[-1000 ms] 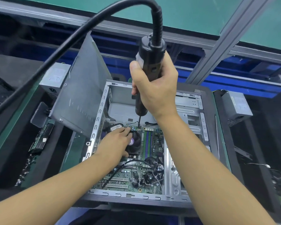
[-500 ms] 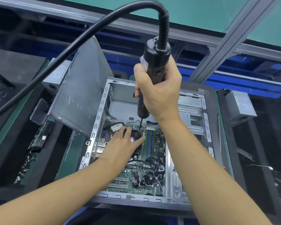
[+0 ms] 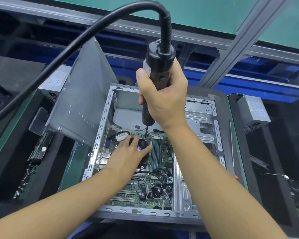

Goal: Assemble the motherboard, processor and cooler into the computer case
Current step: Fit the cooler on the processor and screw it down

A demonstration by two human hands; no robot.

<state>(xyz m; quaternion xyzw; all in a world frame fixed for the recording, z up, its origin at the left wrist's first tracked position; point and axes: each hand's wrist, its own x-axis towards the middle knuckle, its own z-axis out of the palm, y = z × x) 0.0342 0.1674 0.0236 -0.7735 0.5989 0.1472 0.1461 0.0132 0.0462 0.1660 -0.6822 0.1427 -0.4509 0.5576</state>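
The computer case [image 3: 199, 118] lies open-side up on the bench, with its grey side panel [image 3: 81, 100] raised at the left. The motherboard [image 3: 141, 187] sits flat inside the case, on the case floor. A black cable [image 3: 76, 42] arcs from the upper left into the top of the electric screwdriver [image 3: 158, 56]. The right hand [image 3: 164, 97] wraps its fingers fully around the screwdriver body and holds the tool upright. The left hand [image 3: 128, 156] rests with fingers extended and spread on the cooler [image 3: 144, 160], which sits on the board beside the memory slots [image 3: 155, 156]. The bit [image 3: 146, 131] points down at the cooler's far corner.
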